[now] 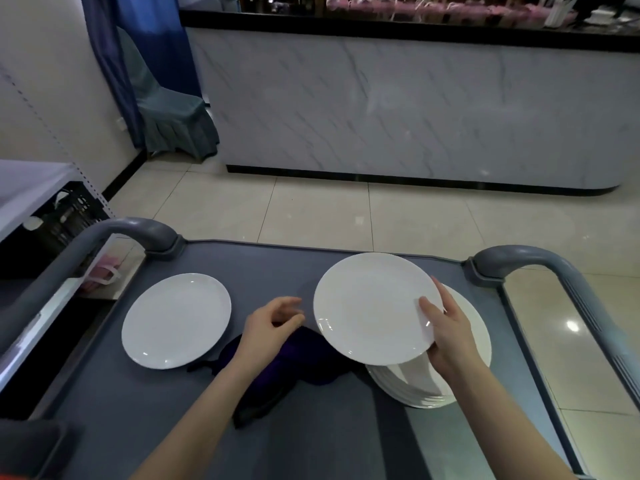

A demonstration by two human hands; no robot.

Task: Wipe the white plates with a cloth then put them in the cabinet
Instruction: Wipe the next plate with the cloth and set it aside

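Observation:
My right hand [448, 332] grips a white plate [370, 306] by its right rim, thumb on top, and holds it tilted above a stack of white plates [460, 386] on the right of the grey cart top [263, 271]. A single white plate [176, 320] lies flat on the left of the cart. A dark purple cloth [301, 362] lies crumpled in the middle. My left hand [273, 322] hovers over the cloth with loosely curled fingers and holds nothing, just left of the lifted plate.
Grey cart handles rise at the left [138, 230] and right [540, 261] far corners. A marble-fronted counter [398, 109] stands across the tiled floor. A covered chair [169, 109] stands at the back left. A white shelf unit with a black crate [62, 220] stands at the left.

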